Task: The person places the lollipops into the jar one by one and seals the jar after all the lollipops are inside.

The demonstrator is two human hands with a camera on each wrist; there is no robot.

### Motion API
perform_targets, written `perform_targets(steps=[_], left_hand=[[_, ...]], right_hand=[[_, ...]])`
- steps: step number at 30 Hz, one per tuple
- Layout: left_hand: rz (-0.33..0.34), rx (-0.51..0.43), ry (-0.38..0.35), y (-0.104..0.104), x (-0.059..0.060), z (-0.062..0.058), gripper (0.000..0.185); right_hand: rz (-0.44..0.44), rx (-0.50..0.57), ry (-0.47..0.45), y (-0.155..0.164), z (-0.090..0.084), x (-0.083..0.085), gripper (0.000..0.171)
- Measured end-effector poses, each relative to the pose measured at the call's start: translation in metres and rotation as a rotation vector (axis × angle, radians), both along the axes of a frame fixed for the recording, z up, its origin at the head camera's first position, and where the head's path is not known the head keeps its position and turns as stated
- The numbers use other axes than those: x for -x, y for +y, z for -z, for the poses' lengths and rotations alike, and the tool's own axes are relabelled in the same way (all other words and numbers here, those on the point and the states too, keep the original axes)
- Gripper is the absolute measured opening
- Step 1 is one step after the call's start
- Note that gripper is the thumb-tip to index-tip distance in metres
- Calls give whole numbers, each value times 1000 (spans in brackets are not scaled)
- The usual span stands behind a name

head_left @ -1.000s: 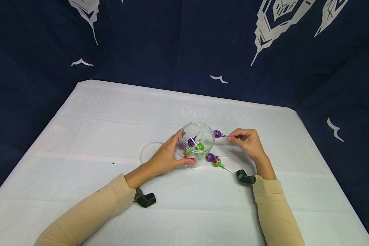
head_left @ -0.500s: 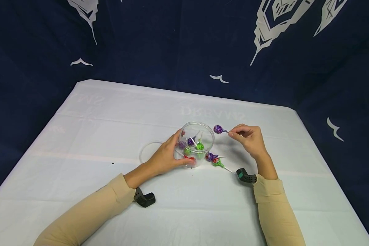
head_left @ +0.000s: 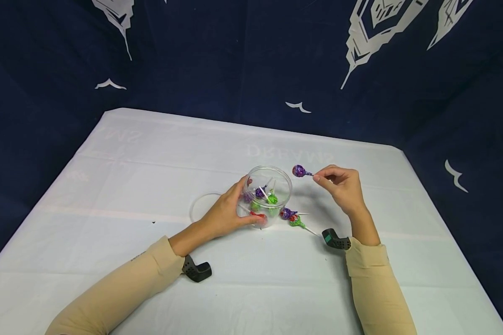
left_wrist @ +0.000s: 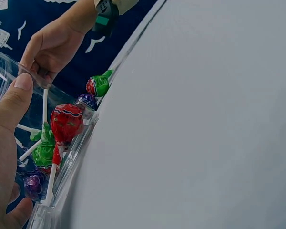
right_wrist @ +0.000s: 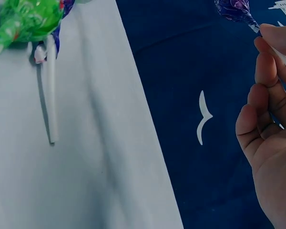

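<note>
head view: mid-worktop, the left hand wraps the clear jar. right hand, fingers pinching the stick, holds the purple lollipop above and just right of the jar's rim, stick lying level, candy head pointing jarward.

I see a clear, glossy plastic tub with smooth walls. The lollipops' wrappers look like shiny crinkled foil, their sticks matt white. The worktop wears a smooth, faintly sheened white cloth; the backdrop is matt navy fabric.
</note>
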State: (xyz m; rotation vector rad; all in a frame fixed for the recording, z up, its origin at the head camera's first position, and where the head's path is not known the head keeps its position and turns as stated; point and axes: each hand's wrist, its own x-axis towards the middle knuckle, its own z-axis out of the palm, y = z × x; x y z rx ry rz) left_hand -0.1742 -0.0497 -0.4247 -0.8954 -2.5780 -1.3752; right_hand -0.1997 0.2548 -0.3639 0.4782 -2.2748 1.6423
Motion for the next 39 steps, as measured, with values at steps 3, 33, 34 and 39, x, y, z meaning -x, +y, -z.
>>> perform_targets(steps=[3,33,34,39], left_hand=[[0,-3,-4,0,0,0,109],[2,0,-11,-1,0,0,108],[1,1,-12,-1,0,1,108],[2,4,-21,-1,1,1,108]], right_hand=[[0,13,6,-1,-2,0,9],[-119,131,70,-19,-20,-11,6],[-123,132,69,-20,-20,-11,8],[-131,139,76,-21,-19,-11,22]])
